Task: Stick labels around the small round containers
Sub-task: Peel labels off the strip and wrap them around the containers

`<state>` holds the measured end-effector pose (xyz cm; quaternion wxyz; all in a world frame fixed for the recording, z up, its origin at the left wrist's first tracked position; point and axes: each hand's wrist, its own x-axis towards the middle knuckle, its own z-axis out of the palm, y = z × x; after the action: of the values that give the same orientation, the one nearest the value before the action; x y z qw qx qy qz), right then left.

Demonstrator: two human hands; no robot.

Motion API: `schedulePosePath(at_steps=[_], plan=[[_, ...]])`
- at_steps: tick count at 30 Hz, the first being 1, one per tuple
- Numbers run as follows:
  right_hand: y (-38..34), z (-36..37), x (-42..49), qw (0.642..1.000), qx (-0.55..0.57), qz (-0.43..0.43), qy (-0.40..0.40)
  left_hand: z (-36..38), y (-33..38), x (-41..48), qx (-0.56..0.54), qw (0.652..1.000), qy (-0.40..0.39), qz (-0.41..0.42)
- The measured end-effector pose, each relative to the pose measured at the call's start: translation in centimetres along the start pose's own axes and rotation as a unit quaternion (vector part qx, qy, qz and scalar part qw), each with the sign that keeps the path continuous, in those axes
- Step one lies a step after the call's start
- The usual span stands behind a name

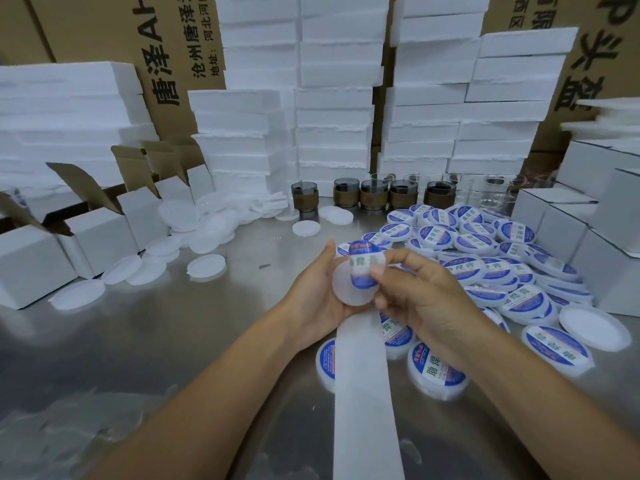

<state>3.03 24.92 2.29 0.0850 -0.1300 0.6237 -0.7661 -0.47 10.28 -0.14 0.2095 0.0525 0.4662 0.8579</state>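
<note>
While the left hand [320, 291] cradles a blank round container [348, 291], fingers [328, 252] curled round it, the fingers [403, 261] of the right hand [424, 297] pinch a blue-and-white label [363, 268], bowed, against its face. Only part looks stuck. Pressed down from here it may crease or sit skewed; the backing strip [363, 393] trailing below both hands onto the counter [207, 323] could tug it off line too.

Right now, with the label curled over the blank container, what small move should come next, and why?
Probably press the label down flat onto the container. The right hand pinches the label, which is curled and not lying flat, over the bare white container that the left hand holds.
</note>
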Motion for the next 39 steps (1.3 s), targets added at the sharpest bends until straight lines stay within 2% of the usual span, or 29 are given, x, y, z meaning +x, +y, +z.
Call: schedulePosePath(at_steps=[3, 6, 10, 19, 25, 34, 39], plan=[[0.22, -0.01, 0.07, 0.997, -0.068, 0.047, 0.005, 0.03, -0.02, 0.01, -0.015, 1.000, -0.005, 0.000], [0.32, -0.15, 0.18, 0.994, -0.085, 0.066, 0.015, -0.09, 0.01, 0.09, -0.004, 1.000, 0.008, 0.002], [0.36, -0.21, 0.35, 0.991, -0.092, 0.072, 0.057, -0.02, 0.02, -0.12, 0.003, 1.000, 0.004, -0.003], [0.41, -0.20, 0.32, 0.981, -0.130, 0.058, 0.129, 0.02, 0.00, -0.12, 0.018, 0.998, 0.053, 0.001], [0.55, -0.13, 0.39, 0.976, -0.163, 0.040, 0.135, 0.22, -0.09, -0.18, 0.032, 0.998, 0.046, 0.002], [0.60, -0.15, 0.41, 0.978, -0.139, 0.053, 0.143, 0.24, -0.05, -0.19, 0.027, 0.999, 0.019, 0.001], [0.59, -0.15, 0.35, 0.978, -0.136, 0.054, 0.147, 0.45, -0.07, -0.54, 0.065, 0.997, -0.012, 0.040]])
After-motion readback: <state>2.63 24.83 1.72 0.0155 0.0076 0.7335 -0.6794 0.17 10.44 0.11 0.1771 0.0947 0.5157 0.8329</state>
